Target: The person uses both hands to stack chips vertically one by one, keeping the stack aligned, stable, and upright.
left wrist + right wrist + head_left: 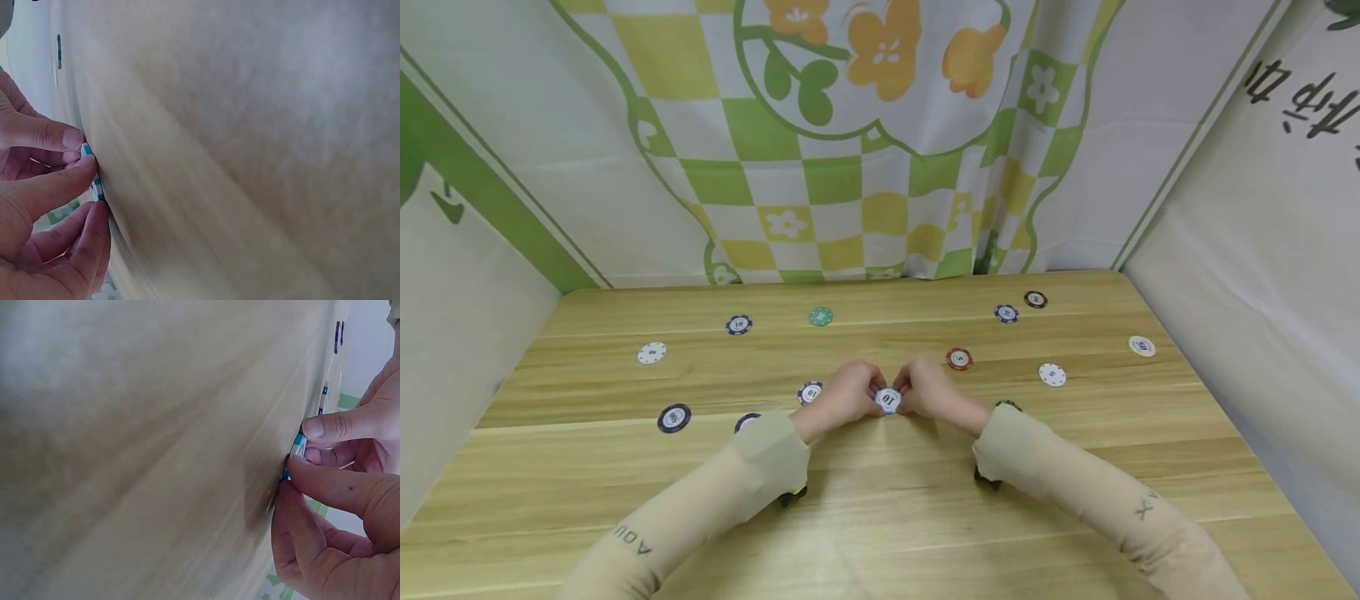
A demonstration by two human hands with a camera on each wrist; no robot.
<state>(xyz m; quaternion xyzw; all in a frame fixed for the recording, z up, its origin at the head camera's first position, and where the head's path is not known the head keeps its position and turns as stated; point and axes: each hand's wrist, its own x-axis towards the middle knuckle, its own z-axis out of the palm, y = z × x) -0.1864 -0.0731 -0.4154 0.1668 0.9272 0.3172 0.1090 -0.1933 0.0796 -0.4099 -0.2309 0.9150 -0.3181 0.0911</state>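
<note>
Near the middle of a wooden table, the left hand and right hand both pinch a white-and-blue poker chip by its rim, likely light, rigid and smooth-faced, so best held at its edges.

near table: open | chips flank: 10-chip left, red chip right
</note>
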